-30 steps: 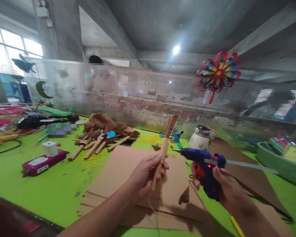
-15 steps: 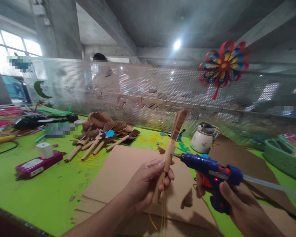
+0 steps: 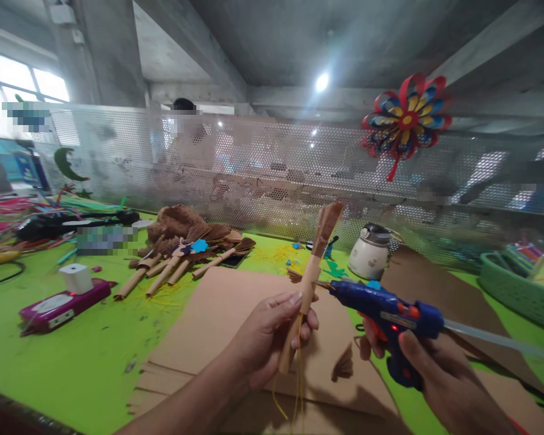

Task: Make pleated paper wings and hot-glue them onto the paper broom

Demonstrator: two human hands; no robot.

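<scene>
My left hand (image 3: 272, 332) is closed round a rolled brown paper tube (image 3: 309, 284) with a fringed, brush-like top. Yellow strings (image 3: 300, 368) hang from the tube below my fingers. In my right hand (image 3: 435, 362) is a blue hot glue gun (image 3: 387, 311), its red light on and a clear glue stick (image 3: 476, 335) coming out of its back. The metal nozzle points left and meets or almost meets the tube's side. Beneath both lies a stack of brown paper sheets (image 3: 199, 338), with a small fringed paper piece (image 3: 343, 364) on top.
Several similar fringed paper tubes (image 3: 172, 272) lie at the back left. Nearer stands a purple power strip (image 3: 66, 305) with a white plug (image 3: 76, 279). A white jar (image 3: 369, 252) and a green basket (image 3: 521, 290) are on the right. Behind the table runs a perforated screen (image 3: 254, 163).
The view has shifted slightly, so the surroundings sit a little further left. Both hands keep nearly the same hold, with the nozzle still at the tube's side.
</scene>
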